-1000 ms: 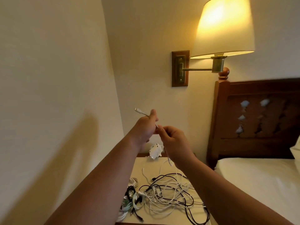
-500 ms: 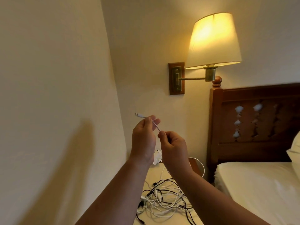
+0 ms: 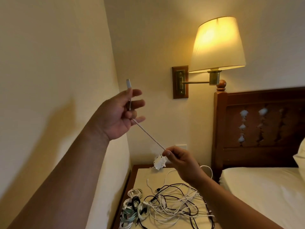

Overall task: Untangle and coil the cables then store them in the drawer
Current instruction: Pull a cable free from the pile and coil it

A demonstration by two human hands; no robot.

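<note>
White braided cable (image 3: 148, 136), thin and pulled straight, is stretched between our two hands in the middle of the frame. Its long axis runs diagonally from upper left down to lower right. At the upper end it bends to stand nearly upright, and its small white connector (image 3: 128, 83) points up, clear of our fingers.

Our left hand (image 3: 120, 114), raised at centre left with the palm toward us, holds the upper stretch. The cable crosses the fingers, which curl loosely round it with their tips apart. How the thumb lies we cannot tell.

Our right hand (image 3: 179, 161), lower and nearer the centre, pinches the lower end between thumb and forefinger, the other fingers curled in.

Below our hands, at the bottom centre, a tangle of white and black cables (image 3: 173, 207) lies on a cream-topped wooden nightstand (image 3: 142, 179). Several small coiled bundles (image 3: 133, 205) sit at its left edge. A white plug adapter (image 3: 159, 162) shows just left of our right hand.

A lit wall lamp with a cream shade (image 3: 216, 45) is at upper right, above a dark wooden headboard (image 3: 264, 126) and white bedding (image 3: 264, 192).
</note>
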